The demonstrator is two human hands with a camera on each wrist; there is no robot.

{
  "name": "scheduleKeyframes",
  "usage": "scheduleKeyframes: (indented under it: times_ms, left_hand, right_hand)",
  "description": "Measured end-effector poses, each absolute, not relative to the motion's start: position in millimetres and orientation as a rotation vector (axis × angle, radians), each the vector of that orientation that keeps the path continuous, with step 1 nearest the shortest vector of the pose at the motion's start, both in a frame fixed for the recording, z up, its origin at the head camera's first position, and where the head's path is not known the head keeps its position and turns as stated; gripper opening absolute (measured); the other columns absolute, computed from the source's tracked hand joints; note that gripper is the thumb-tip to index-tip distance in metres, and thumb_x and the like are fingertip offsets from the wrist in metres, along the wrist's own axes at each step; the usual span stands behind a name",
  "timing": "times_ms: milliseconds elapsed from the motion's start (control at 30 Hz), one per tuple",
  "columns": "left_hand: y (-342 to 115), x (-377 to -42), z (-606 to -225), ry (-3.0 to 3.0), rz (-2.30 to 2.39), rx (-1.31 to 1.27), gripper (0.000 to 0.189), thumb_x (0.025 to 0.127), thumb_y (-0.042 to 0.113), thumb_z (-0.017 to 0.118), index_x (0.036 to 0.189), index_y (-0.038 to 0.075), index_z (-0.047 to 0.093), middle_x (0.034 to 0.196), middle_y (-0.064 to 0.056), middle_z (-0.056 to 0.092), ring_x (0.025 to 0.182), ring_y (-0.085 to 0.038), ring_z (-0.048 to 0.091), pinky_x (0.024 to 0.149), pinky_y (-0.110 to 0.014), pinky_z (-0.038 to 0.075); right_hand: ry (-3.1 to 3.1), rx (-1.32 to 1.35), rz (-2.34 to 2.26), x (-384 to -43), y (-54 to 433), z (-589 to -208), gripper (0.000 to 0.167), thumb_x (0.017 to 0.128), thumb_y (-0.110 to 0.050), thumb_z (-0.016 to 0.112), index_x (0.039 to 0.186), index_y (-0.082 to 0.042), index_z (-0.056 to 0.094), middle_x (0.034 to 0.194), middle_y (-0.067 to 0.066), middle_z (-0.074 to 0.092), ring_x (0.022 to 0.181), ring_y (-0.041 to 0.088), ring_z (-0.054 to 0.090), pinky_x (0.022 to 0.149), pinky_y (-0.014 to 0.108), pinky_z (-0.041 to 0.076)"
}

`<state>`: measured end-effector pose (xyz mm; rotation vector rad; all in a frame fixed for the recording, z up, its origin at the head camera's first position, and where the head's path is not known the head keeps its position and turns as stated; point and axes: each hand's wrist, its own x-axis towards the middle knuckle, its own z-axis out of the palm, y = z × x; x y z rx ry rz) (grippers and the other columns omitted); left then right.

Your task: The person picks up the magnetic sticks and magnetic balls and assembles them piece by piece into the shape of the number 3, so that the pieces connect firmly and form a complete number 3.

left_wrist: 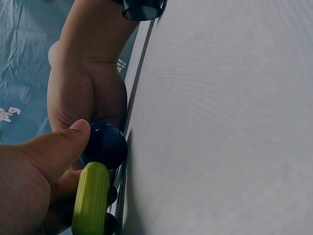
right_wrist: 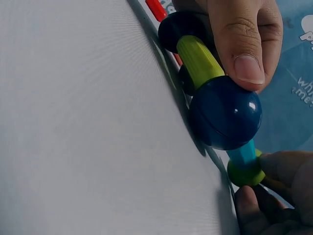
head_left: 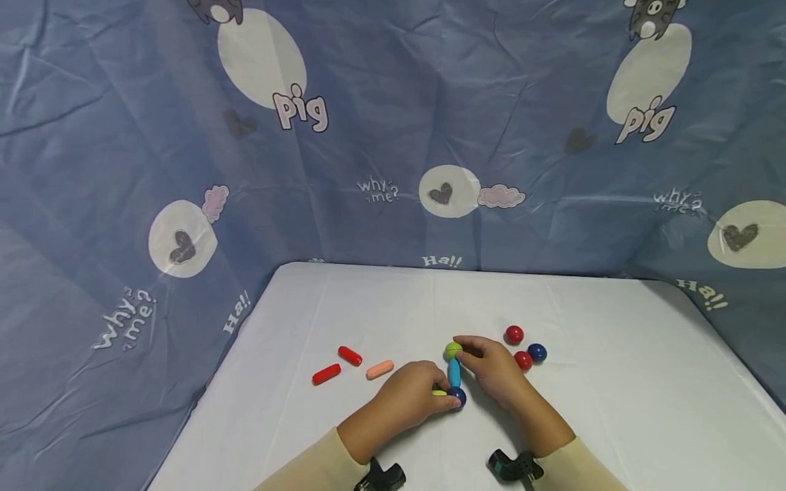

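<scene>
My left hand (head_left: 413, 395) pinches a dark blue ball (head_left: 457, 397) between thumb and fingers, as the left wrist view also shows. A yellow-green ribbed rod (left_wrist: 91, 198) is joined to that ball and runs back under the palm. From the same ball a light blue rod (head_left: 454, 373) leads away to a lime green ball (head_left: 453, 350). My right hand (head_left: 491, 368) pinches the lime green ball with thumb and fingers. In the right wrist view another dark ball (right_wrist: 180, 30) sits at the other end of the yellow-green rod, partly hidden by the left hand.
Two red rods (head_left: 326, 374) and a light orange rod (head_left: 380, 369) lie left of the hands on the white table (head_left: 245, 429). Right of the right hand are two red balls (head_left: 514, 334) and a dark blue one (head_left: 537, 352). A patterned blue cloth (head_left: 381, 136) hangs behind.
</scene>
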<state>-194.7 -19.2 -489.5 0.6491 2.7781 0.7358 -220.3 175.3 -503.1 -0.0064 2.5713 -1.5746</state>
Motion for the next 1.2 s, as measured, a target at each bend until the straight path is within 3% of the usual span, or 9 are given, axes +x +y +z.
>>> scheduleKeyframes:
  times_ms: [467,933,1200]
  left_hand:
    - [-22.5,-194.7,-484.0,2.778,0.745,0.696,0.03,0.086,0.05,0.084,0.094,0.021,0.084,0.083,0.017,0.065,0.077,0.001,0.054,0.073,-0.025,0.048]
    - [-28.7,-188.4,-486.9,2.837,0.651,0.913,0.025,0.092,0.05,0.078,0.09,0.025,0.081,0.084,0.017,0.064,0.08,0.002,0.056,0.07,-0.02,0.047]
    - [-32.7,-183.6,-488.8,2.849,0.732,0.916,0.021,0.092,0.045,0.079,0.091,0.024,0.082,0.09,0.017,0.067,0.086,0.003,0.059,0.075,-0.018,0.05]
  right_hand:
    - [2.779,-0.108,-1.386,-227.9,174.7,-490.6,0.031,0.099,-0.02,0.073,0.128,-0.013,0.072,0.125,0.007,0.074,0.122,0.029,0.068,0.106,0.051,0.052]
    - [2.572,-0.774,-1.159,-262.6,120.9,-460.7,0.024,0.095,-0.015,0.078,0.118,-0.009,0.074,0.117,0.005,0.074,0.111,0.02,0.069,0.099,0.043,0.057]
    - [2.38,-0.919,-0.98,-281.4,97.7,-469.4,0.024,0.089,-0.013,0.084,0.112,-0.012,0.075,0.104,-0.004,0.074,0.097,0.009,0.067,0.091,0.032,0.057]
